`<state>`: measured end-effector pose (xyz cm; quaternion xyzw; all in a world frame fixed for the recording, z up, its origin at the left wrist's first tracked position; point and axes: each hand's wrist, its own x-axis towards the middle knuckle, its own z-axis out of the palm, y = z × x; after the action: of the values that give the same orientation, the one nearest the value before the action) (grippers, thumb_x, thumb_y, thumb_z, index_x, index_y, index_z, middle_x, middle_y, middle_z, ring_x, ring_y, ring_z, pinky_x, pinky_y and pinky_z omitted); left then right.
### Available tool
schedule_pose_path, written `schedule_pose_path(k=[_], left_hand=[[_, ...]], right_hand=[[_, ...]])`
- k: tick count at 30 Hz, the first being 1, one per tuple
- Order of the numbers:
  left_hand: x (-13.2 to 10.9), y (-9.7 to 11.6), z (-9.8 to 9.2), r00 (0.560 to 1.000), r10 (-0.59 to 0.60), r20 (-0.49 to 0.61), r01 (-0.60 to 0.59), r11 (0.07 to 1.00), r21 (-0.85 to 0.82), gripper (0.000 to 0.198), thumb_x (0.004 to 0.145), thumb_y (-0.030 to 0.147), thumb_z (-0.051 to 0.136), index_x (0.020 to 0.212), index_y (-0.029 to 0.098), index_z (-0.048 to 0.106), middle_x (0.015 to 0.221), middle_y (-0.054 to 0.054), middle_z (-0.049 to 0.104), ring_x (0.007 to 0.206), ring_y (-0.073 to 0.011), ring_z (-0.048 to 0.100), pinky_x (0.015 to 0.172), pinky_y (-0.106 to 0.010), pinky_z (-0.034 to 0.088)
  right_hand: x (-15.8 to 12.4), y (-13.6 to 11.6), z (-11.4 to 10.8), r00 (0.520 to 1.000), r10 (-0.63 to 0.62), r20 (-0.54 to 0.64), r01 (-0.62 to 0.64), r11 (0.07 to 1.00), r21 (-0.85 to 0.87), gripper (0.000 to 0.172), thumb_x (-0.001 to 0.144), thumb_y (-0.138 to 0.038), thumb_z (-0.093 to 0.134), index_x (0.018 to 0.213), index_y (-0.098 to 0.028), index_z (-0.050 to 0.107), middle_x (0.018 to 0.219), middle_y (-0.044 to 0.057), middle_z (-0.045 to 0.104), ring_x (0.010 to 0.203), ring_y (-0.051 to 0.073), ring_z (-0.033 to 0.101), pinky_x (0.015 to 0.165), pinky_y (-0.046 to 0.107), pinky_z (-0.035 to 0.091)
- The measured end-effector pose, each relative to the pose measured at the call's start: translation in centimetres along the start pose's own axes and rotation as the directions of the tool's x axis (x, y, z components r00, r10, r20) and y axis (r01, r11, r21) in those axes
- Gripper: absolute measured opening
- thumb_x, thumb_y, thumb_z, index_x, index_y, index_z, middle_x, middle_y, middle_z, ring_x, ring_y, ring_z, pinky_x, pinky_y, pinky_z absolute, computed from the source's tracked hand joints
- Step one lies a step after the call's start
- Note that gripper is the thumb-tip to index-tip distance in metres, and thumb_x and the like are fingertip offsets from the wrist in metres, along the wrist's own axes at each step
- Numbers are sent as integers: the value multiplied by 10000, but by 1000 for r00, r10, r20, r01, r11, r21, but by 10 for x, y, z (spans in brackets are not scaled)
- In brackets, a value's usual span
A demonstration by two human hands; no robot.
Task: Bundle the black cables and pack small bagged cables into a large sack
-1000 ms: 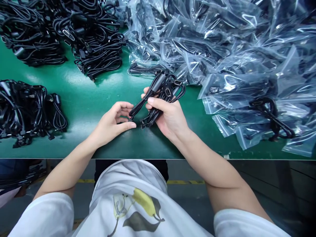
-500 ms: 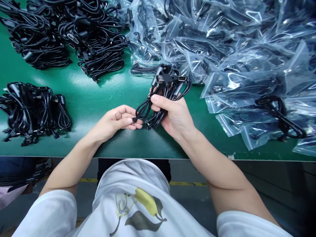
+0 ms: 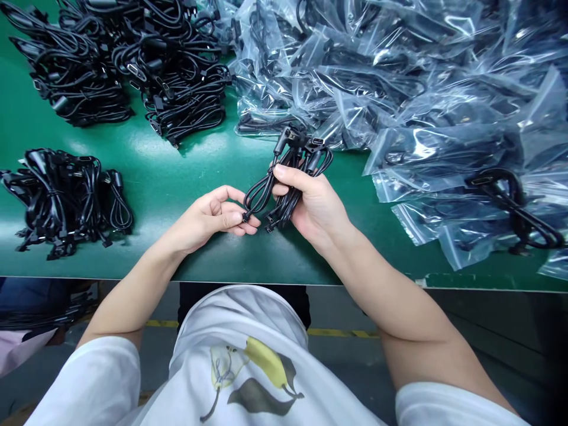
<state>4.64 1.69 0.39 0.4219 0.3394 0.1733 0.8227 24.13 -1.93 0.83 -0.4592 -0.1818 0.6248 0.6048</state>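
My right hand is closed around a bundle of black cables, held a little above the green table, with the connector ends fanning out past my fingers. My left hand pinches the lower end of one cable from that bundle between thumb and fingers, close beside my right hand. Both hands are near the table's front edge, in the middle of the view.
Piles of loose black cables lie at the left and at the back left. A large heap of clear plastic bags holding cables covers the right and back. One unbagged black cable lies on the bags at far right.
My left hand has gone from open beside the bundle to pinching a cable end. My right hand has tipped the bundle more upright.
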Motion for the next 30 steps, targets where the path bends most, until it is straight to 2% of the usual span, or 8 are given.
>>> schedule_pose_path(k=[5,20,25,27,30], left_hand=[[-2,0,1,1000,11,8,-11,1000,-8,384,749,287,869,993,171,596,861,-54,809,740,-165,775,650,-199,583],[-2,-2,-2,999,31,16,-31,1000,1,350,771,258,850,1006,176,603,874,-54,809,750,-162,773,652,-200,577],[-1,-1,0,993,107,-52,-108,994,-18,384,752,305,867,1002,169,609,850,-43,804,721,-143,763,626,-179,565],[0,-1,0,984,158,-85,-159,987,1,413,740,333,875,1004,172,601,828,-34,795,699,-136,754,616,-180,563],[1,-2,-1,969,221,-115,-217,975,43,433,732,339,879,1009,178,588,759,-7,766,678,-138,744,623,-196,570]], right_hand=[[-1,-1,1,1000,14,-21,-15,998,-63,326,595,-323,887,722,-214,607,730,-16,564,576,85,442,513,241,462],[0,0,-1,1000,13,11,-12,999,-50,319,613,-327,899,753,-207,638,742,-21,572,592,91,485,558,266,471],[-6,2,2,998,-12,69,21,992,-122,358,624,-395,902,821,-206,669,824,3,641,655,119,544,565,265,479],[-8,6,5,991,0,130,25,981,-191,353,631,-360,894,867,-206,682,868,8,673,716,140,591,617,274,503],[-13,12,9,983,-23,185,80,947,-311,328,656,-259,853,935,-209,689,949,13,710,871,177,650,819,319,538]])
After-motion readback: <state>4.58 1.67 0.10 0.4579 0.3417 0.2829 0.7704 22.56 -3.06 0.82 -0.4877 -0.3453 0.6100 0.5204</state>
